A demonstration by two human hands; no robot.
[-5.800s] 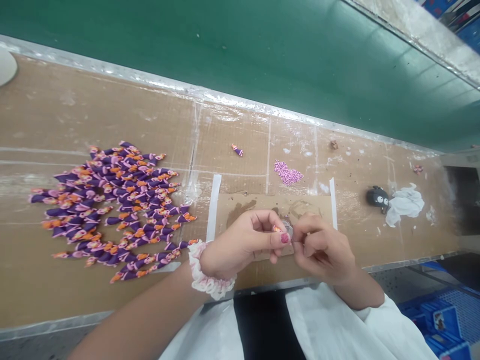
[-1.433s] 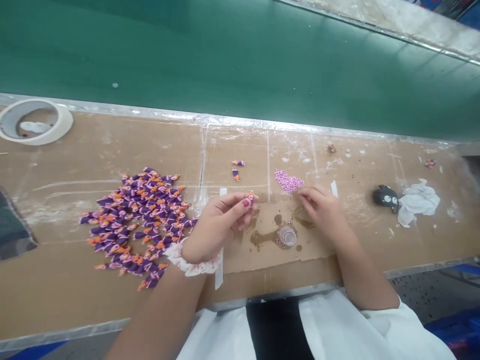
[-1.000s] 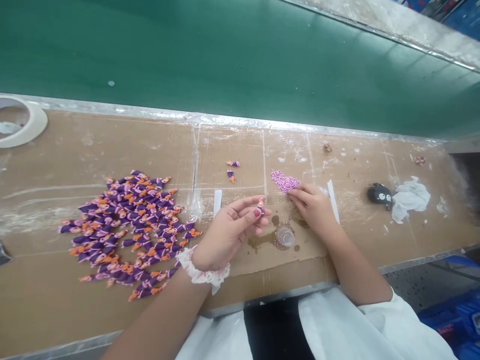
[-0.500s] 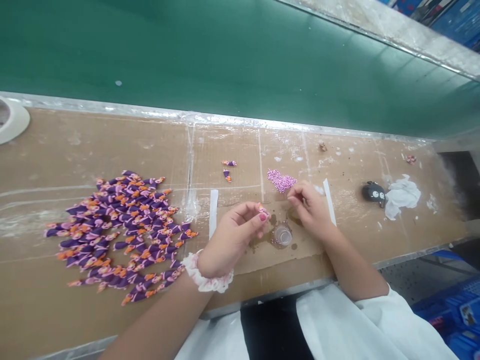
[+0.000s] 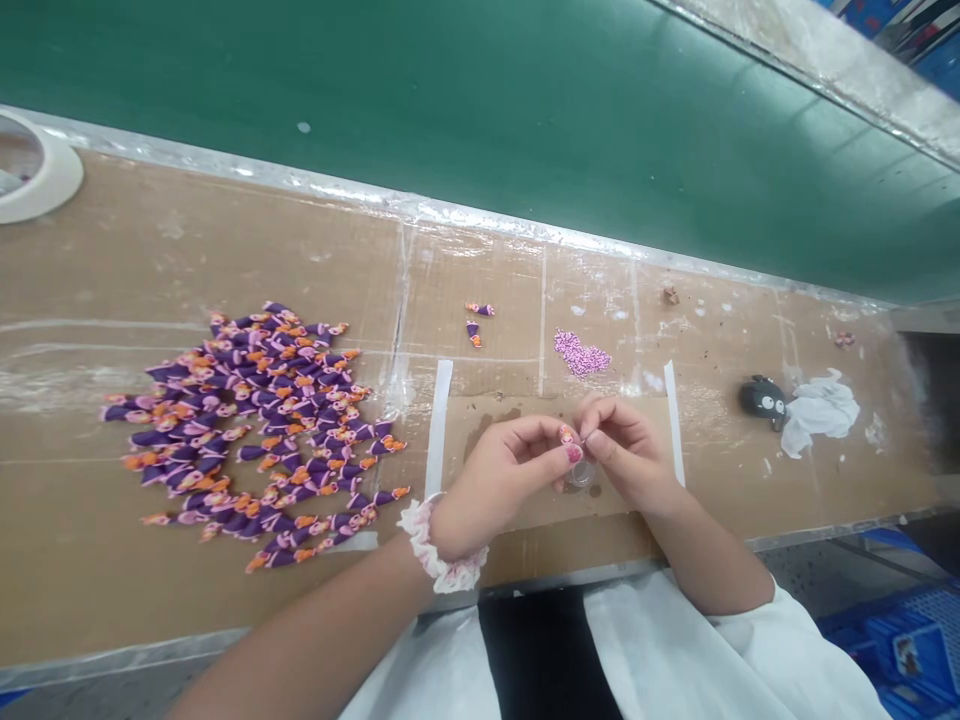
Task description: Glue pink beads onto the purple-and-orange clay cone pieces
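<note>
My left hand (image 5: 517, 468) pinches a small figurine (image 5: 566, 435) with an orange and pink top; the rest of it is hidden by the fingers. Against it, my right hand (image 5: 626, 450) has thumb and fingertips pressed together, and what they hold is too small to make out. Just below the fingertips stands a small clear cup (image 5: 583, 474) on a taped cardboard sheet (image 5: 517, 515). Beyond the hands lies a heap of tiny pink-purple pieces (image 5: 581, 354). Two similar purple and orange figurines (image 5: 478, 310) lie farther back.
A large spread of purple and orange figurines (image 5: 255, 430) covers the table on the left. A roll of white tape (image 5: 64, 180) is at the far left. On the right are a black figure with white eyes (image 5: 763, 400) and a crumpled white tissue (image 5: 821, 412).
My right hand has moved from near the pink-purple heap down to the figurine in my left hand, so the hands now meet above the cup. The view has shifted slightly.
</note>
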